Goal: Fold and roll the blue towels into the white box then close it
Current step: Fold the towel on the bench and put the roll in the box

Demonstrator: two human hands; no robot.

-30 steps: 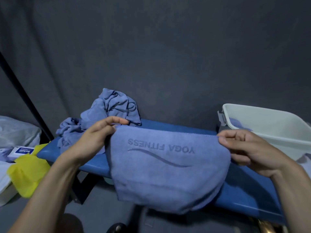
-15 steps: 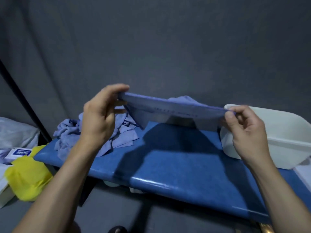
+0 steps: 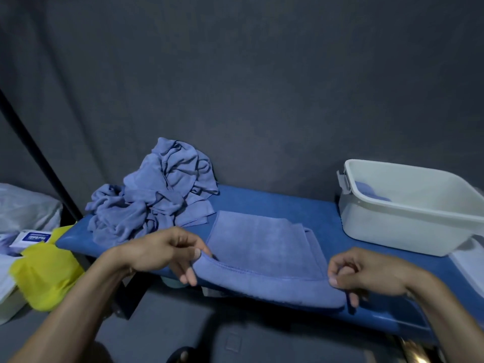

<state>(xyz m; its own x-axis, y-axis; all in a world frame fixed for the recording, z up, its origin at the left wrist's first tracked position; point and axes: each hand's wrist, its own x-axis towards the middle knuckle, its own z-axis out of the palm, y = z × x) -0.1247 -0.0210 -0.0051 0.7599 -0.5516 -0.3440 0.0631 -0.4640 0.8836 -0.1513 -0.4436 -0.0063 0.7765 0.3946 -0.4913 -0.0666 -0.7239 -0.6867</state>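
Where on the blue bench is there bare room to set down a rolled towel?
Bare strip of blue bench lies between the folded towel and the white box, and behind the towel toward the wall. The left end is crowded by the heap of towels; both hands hold the near edge.

Blue padded bench (image 3: 264,203) against a dark wall, crumpled pile of blue towels (image 3: 154,197) at its left end, folded blue towel (image 3: 262,247) in the middle, white box (image 3: 408,226) at right.
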